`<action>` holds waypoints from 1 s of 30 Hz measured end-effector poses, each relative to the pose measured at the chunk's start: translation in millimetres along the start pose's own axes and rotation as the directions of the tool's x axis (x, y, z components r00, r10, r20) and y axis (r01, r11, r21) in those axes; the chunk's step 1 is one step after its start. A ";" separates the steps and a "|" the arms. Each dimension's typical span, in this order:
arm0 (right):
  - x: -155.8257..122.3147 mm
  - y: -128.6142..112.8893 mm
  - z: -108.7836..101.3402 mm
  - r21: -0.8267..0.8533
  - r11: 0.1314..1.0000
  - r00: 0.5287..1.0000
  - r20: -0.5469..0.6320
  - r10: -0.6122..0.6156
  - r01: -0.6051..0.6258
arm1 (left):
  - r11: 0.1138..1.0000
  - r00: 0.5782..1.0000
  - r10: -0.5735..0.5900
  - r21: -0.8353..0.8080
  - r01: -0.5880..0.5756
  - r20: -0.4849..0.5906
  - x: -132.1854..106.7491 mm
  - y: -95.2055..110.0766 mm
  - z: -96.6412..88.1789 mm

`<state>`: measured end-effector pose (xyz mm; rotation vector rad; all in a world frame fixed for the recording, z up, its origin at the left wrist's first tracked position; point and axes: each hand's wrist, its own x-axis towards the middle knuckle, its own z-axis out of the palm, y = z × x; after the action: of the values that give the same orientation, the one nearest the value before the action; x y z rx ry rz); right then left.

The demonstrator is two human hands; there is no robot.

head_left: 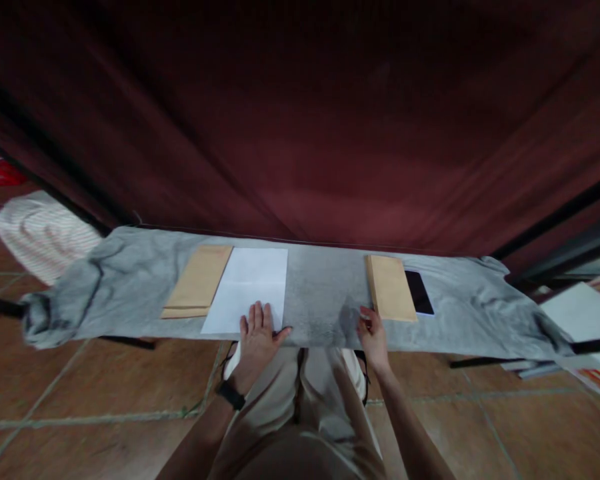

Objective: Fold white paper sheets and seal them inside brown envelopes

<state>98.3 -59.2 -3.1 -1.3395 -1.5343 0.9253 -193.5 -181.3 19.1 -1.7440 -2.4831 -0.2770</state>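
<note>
My left hand (259,335) lies flat on the lower part of a white sheet of paper (254,280), fingers stretched out and thumb spread to the side. My right hand (373,335) is beside the lower left corner of a stack of brown paper envelopes (393,289). Its fingers are loosely bent, with a small gap between thumb and forefinger, and nothing shows in them. Whether the fingertips touch the stack is hard to make out. Left of the white sheet lies another brown envelope pile (199,280), its edge meeting the sheet.
A dark-screened tablet or phone (420,293) lies partly under the right envelopes. Grey cloth (325,287) covers the narrow table. A dark red curtain (300,167) hangs along its far edge. White striped fabric (47,233) is at left, and a white board-like object (583,313) at right.
</note>
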 end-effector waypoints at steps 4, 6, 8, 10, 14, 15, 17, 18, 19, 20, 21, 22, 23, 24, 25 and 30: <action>-5.4 -16.2 60.5 0.161 0.982 0.986 0.152 0.072 -0.097 | 0.997 0.996 0.041 0.054 -0.046 0.076 -1.0 -4.9 -13.1; -4.4 -27.9 85.9 0.202 0.964 0.954 0.278 0.115 -0.175 | 0.996 0.991 0.065 0.057 -0.072 0.114 0.5 -7.2 -21.3; -2.7 -40.0 108.4 0.193 0.951 0.916 0.368 0.159 -0.243 | 0.995 0.988 0.085 0.038 -0.091 0.132 1.7 -10.5 -28.1; -1.4 -50.8 128.5 0.171 0.947 0.889 0.422 0.179 -0.271 | 0.995 0.988 0.096 0.000 -0.097 0.122 2.3 -15.2 -32.5; -0.4 -65.7 158.0 0.139 0.948 0.862 0.470 0.191 -0.285 | 0.986 0.987 0.130 -0.118 -0.119 0.093 5.5 -28.7 -32.7; -0.4 -68.4 162.4 0.133 0.948 0.857 0.477 0.194 -0.288 | 0.980 0.986 0.143 -0.155 -0.128 0.085 7.0 -32.6 -31.0; -0.6 -73.3 167.8 0.128 0.949 0.853 0.486 0.193 -0.287 | 0.961 0.984 0.169 -0.233 -0.150 0.064 10.5 -39.4 -26.7; -0.8 -75.7 169.0 0.127 0.950 0.850 0.491 0.190 -0.286 | 0.950 0.983 0.178 -0.270 -0.158 0.051 12.2 -41.7 -24.5; -0.9 -78.1 169.6 0.127 0.949 0.847 0.495 0.192 -0.289 | 0.939 0.983 0.182 -0.301 -0.163 0.035 13.6 -42.7 -22.8; -0.9 -80.7 169.6 0.129 0.946 0.844 0.499 0.196 -0.296 | 0.931 0.983 0.183 -0.322 -0.169 0.014 14.7 -42.3 -21.6; -0.9 -83.2 169.1 0.132 0.942 0.841 0.501 0.205 -0.308 | 0.927 0.983 0.184 -0.330 -0.177 -0.011 15.4 -40.4 -21.3; -0.9 -85.8 168.2 0.134 0.937 0.838 0.501 0.216 -0.322 | 0.927 0.982 0.185 -0.325 -0.188 -0.040 15.8 -37.0 -21.8; -0.7 -88.1 166.7 0.134 0.932 0.835 0.499 0.230 -0.337 | 0.928 0.979 0.194 -0.311 -0.206 -0.070 16.0 -32.3 -22.9; -0.4 -90.1 164.5 0.135 0.926 0.833 0.496 0.245 -0.353 | 0.929 0.973 0.212 -0.290 -0.231 -0.096 16.0 -26.6 -24.4; 0.1 -91.5 161.4 0.142 0.918 0.831 0.493 0.259 -0.370 | 0.928 0.965 0.236 -0.266 -0.260 -0.118 16.1 -20.1 -26.0; 4.7 -85.3 131.5 0.203 0.899 0.852 0.452 0.265 -0.387 | 0.886 0.900 0.400 -0.178 -0.428 -0.171 14.9 17.1 -27.0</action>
<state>-54.4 -65.2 32.0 -1.2642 -1.4149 1.6778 -183.2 -167.4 49.8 -2.2043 -1.9827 -0.6106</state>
